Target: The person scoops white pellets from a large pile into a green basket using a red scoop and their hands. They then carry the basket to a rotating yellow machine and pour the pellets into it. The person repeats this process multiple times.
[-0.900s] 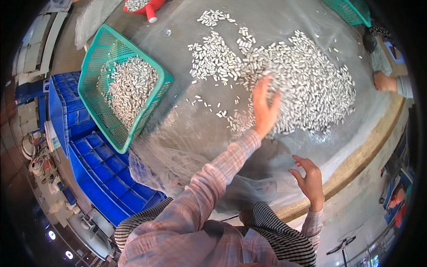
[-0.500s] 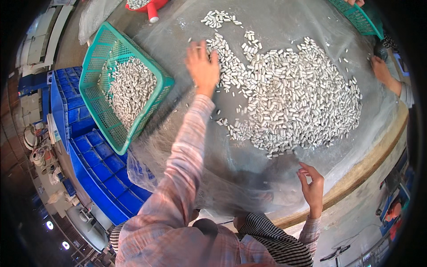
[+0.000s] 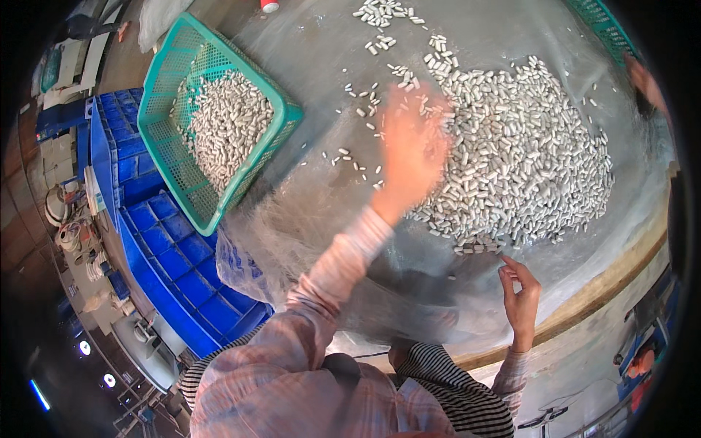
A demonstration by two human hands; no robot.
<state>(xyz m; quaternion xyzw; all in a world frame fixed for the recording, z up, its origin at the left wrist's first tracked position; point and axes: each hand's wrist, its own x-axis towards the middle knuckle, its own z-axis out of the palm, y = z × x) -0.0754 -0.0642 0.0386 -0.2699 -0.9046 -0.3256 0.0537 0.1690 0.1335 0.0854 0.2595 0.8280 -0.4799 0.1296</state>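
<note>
A wide heap of small whitish, capsule-shaped pieces (image 3: pixel 522 157) lies on a table spread with clear plastic sheeting (image 3: pixel 314 212). My left hand (image 3: pixel 416 150), blurred by motion, is against the heap's left side, palm down with fingers outstretched. Loose pieces (image 3: pixel 361 111) are scattered to the left of that hand, and a small cluster (image 3: pixel 383 13) sits beyond it. Near the heap's front edge is my right hand (image 3: pixel 520 296), its index finger and thumb curved with a gap between them; nothing shows in it.
A green plastic basket (image 3: pixel 288 120) holding more such pieces stands at the left. Beside it are blue divided crates (image 3: pixel 164 233). Another person's hand (image 3: pixel 646 84) is at the far right by a second green basket (image 3: pixel 602 29). A wooden table edge (image 3: pixel 577 310) curves along the right.
My left hand has swept rightward and nearer, into the heap's side, and pieces there have been pushed along. My right hand stays near the front edge. The view has shifted slightly.
</note>
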